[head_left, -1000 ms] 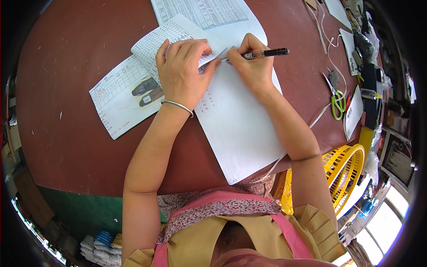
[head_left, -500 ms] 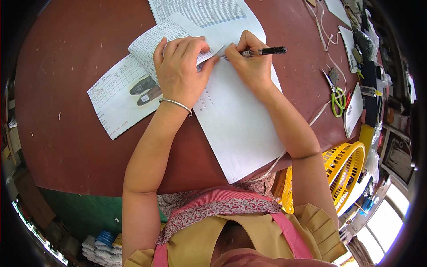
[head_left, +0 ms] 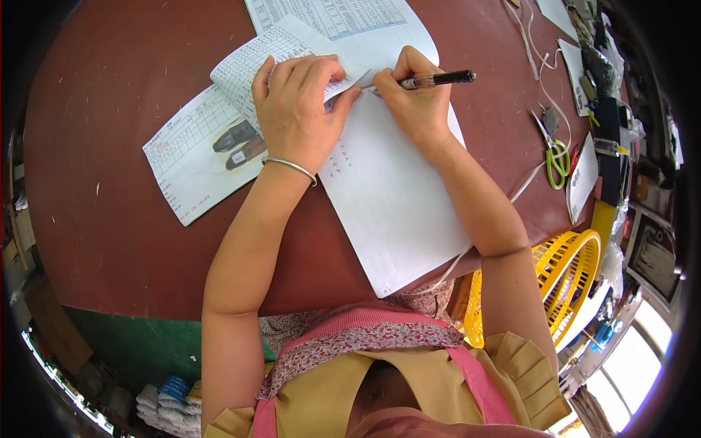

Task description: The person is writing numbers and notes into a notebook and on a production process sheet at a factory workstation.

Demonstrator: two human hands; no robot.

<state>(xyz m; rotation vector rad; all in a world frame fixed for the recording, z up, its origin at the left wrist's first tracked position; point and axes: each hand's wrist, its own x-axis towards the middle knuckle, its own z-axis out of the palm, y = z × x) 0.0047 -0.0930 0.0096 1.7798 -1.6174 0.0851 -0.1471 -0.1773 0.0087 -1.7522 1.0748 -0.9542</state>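
My right hand [head_left: 420,109] grips a black-capped clear pen [head_left: 454,77], which slants across the fingers with its tip down toward the upper part of a white sheet [head_left: 405,212]. A short column of small handwriting shows on that sheet near its left edge. Beside it, my left hand [head_left: 299,109] lies with bent fingers on curled printed pages [head_left: 270,44], the thumb at their edge by the white sheet. Under those pages, a printed form [head_left: 193,175] with a picture of dark shoes sticks out to the left. The pen's tip is mostly hidden by my fingers.
All this lies on a reddish-brown table [head_left: 109,146]. Green-handled scissors [head_left: 556,164], a white cord [head_left: 558,109] and more papers [head_left: 582,175] lie to the right. A yellow plastic basket [head_left: 573,285] stands by the table's right edge. A table-print sheet [head_left: 365,18] lies at the far side.
My right hand and the pen have shifted slightly, the pen's capped end moving a little up and to the right. The left hand stays on the pages.
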